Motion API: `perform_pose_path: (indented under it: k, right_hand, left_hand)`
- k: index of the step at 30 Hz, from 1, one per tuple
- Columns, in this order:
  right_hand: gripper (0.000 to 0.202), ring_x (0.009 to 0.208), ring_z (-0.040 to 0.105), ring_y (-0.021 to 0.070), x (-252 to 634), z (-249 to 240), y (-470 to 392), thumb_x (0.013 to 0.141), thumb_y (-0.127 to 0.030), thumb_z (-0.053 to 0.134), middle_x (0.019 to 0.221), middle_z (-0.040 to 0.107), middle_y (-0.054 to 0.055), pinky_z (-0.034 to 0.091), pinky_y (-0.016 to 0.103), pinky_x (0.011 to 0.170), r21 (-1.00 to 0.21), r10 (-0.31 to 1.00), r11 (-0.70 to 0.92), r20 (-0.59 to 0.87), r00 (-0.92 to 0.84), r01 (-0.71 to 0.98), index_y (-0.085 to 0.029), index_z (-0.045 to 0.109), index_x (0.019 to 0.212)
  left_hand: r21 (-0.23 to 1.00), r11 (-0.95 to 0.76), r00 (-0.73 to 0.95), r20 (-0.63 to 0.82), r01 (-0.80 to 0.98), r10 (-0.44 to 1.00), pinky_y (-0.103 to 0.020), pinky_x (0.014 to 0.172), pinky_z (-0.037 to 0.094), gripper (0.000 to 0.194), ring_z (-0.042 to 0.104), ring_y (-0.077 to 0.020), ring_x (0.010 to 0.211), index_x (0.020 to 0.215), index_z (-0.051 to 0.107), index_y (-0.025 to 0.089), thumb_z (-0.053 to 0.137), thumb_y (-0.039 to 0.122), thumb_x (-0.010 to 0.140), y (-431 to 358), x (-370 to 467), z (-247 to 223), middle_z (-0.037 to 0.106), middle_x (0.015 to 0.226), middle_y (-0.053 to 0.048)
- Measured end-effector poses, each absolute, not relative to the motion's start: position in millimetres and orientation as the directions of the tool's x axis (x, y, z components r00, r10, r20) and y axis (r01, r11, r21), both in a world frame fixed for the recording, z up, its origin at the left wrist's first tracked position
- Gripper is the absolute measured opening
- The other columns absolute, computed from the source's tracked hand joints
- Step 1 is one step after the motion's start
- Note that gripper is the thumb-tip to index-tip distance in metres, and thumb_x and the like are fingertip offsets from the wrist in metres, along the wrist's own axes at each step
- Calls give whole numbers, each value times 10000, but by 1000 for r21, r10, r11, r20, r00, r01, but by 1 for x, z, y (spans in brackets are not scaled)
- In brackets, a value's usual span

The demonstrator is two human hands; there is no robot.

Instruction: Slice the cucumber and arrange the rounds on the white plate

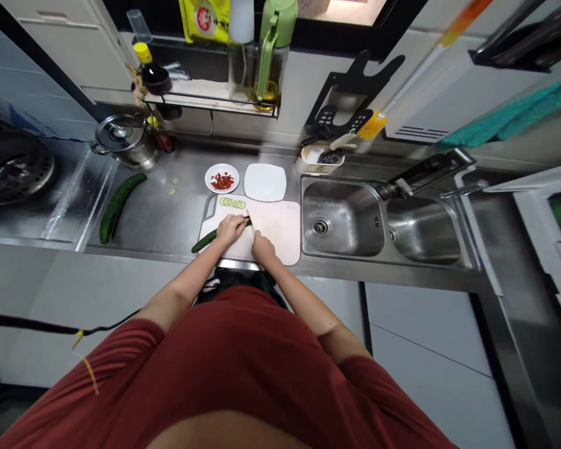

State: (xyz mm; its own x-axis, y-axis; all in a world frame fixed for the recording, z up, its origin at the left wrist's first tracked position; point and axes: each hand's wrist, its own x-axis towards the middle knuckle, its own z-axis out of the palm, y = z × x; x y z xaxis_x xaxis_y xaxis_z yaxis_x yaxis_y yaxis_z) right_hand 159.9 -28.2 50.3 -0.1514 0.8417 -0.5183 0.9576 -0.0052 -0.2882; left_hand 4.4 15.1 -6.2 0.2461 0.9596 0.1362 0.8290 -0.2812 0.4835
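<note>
A dark green cucumber (204, 241) lies slantwise on the white cutting board (280, 234). My left hand (231, 229) is closed over it near its cut end. In my right hand (263, 250) is a knife (250, 223), its pale blade standing at the cucumber's right end. Several pale green cucumber slices (232, 202) lie in an overlapping row at the board's upper left. Behind the board stand a small white plate of chopped red pieces (222, 181) and a bare white square plate (265, 182).
To the left lie another whole cucumber (119, 209) and a few loose end pieces (173, 186) on the steel counter. A lidded pot (127, 142) stands behind them. On the right is a double sink (341, 215) with a faucet (425, 174). A bottle shelf (215, 103) juts out above.
</note>
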Motion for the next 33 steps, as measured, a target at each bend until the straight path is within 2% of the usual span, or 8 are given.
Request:
perform_pose_path:
  k: [5, 24, 33]
  right_hand:
    - [323, 981, 638, 249, 163, 48, -38, 887, -82, 396, 1047, 648, 153, 468, 327, 794, -287, 825, -17, -545, -148, 958, -143, 404, 1204]
    - [318, 1008, 632, 241, 157, 48, -22, 891, -77, 374, 1060, 652, 150, 458, 323, 815, -302, 850, -7, -504, -153, 953, -139, 408, 1202]
    - [307, 969, 644, 250, 163, 50, -39, 879, -79, 400, 1019, 658, 150, 465, 314, 762, -271, 826, -28, -549, -131, 962, -139, 421, 1179]
  left_hand:
    - [482, -291, 255, 141, 827, 957, -321, 856, 462, 259, 563, -198, 989, 1066, 694, 276, 475, 303, 929, 15, 5, -7, 688, 1069, -16]
    - [504, -251, 225, 113, 827, 968, -311, 872, 460, 242, 563, -189, 1011, 1046, 701, 277, 496, 313, 923, 15, 6, -6, 689, 1063, -18]
    - [505, -243, 220, 105, 828, 970, -310, 870, 465, 226, 570, -184, 1007, 1033, 698, 286, 506, 315, 918, 16, 7, -6, 693, 1034, -15]
